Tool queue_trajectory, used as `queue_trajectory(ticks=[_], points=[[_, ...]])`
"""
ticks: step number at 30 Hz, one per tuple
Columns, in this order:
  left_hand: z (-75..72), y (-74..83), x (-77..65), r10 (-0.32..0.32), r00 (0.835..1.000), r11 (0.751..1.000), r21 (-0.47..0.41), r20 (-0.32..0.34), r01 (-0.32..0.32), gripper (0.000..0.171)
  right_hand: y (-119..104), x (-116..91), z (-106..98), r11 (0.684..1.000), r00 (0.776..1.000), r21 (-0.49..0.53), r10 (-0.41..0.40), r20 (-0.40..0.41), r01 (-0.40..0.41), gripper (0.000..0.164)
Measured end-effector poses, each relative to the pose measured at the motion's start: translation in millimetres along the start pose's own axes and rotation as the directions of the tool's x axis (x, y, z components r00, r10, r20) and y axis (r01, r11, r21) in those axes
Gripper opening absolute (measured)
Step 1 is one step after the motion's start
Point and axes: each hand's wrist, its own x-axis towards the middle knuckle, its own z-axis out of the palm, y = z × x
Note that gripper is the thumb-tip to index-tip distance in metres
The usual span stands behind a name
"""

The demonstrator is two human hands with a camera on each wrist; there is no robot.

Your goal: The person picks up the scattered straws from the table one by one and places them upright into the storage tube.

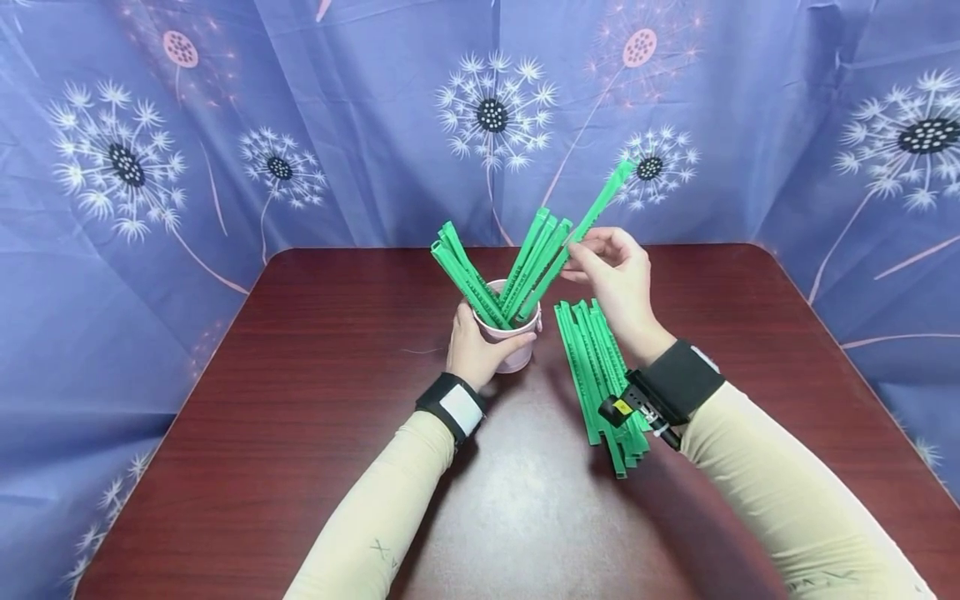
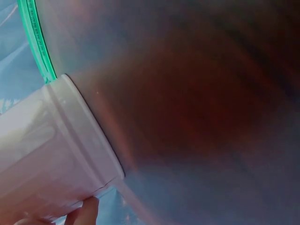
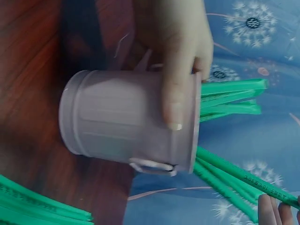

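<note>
A small pale pink bucket (image 1: 516, 358) stands on the table, holding several long green strips (image 1: 467, 279) with dark printing that fan out left and right. My left hand (image 1: 477, 346) grips the bucket, its thumb across the front below the rim, as the right wrist view shows. With thumb and fingertips my right hand (image 1: 615, 271) pinches one green strip (image 1: 603, 202) partway up; its lower end is at the bucket's rim and its top leans right. Beneath the right hand, a loose bunch of green strips (image 1: 588, 367) lies on the table.
The dark red-brown table (image 1: 322, 358) has a wood grain. A blue cloth (image 1: 375, 125) with dandelion prints hangs behind it and at both sides. On the right wrist, a black band (image 1: 678, 382) with a small device sits above the loose strips.
</note>
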Motion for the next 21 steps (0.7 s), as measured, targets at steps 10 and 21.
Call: queue_trajectory(ticks=[10,21], points=[[1.3,0.6,-2.1,-0.029,1.000,0.994,0.102,-0.006,0.030,0.089,19.8,3.2,-1.6,0.988,0.996,-0.120,0.094,-0.009,-0.094,0.014],[1.3,-2.1,-2.7,-0.012,1.000,0.989,0.144,-0.016,0.014,0.083,39.0,-1.0,2.8,0.957,0.990,-0.260,0.140,0.032,-0.127,0.027]])
